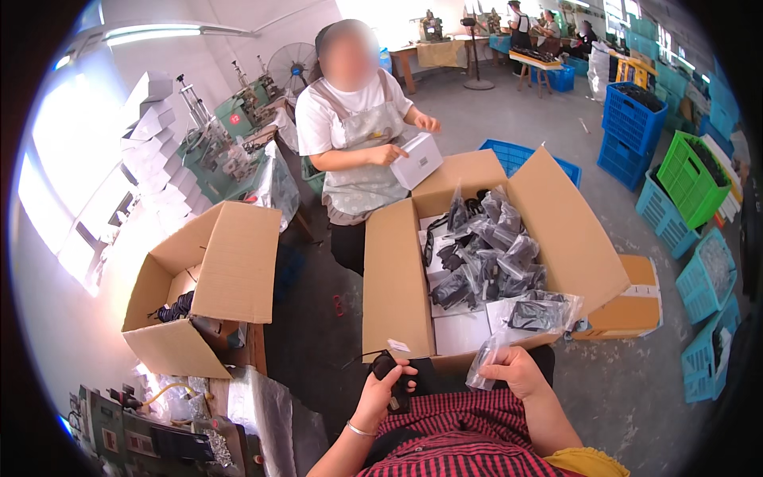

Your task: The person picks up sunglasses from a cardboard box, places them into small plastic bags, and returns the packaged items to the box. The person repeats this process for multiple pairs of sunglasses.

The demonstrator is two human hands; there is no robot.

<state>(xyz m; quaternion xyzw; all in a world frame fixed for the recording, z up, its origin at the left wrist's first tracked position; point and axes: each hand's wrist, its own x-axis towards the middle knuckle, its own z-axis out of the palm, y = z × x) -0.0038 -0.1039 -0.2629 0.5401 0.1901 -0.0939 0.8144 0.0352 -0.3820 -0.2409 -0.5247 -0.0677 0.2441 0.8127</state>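
Note:
My left hand (pixel 386 389) grips a pair of black sunglasses (pixel 383 365), and a small white tag (pixel 398 345) shows at their upper end. Between the thumb and fingers of my right hand (pixel 517 371) is a clear plastic bag (pixel 486 362), which looks flat. Both hands are at the near side of a large open cardboard box (pixel 396 286). Inside it, several bagged dark items (pixel 495 238) and some unbagged black eyewear (pixel 451 256) lie on white boxes (pixel 461 333). A clear bag with a dark item (pixel 533 313) rests at the box's near right corner.
Across the box a co-worker (pixel 357 137) holds a white carton (pixel 417 160). To the left stands another open cardboard box (pixel 238 262) with dark coiled items, above a green machine (pixel 143 435). A closed carton (pixel 620 304) and plastic crates (pixel 694 179) line the right.

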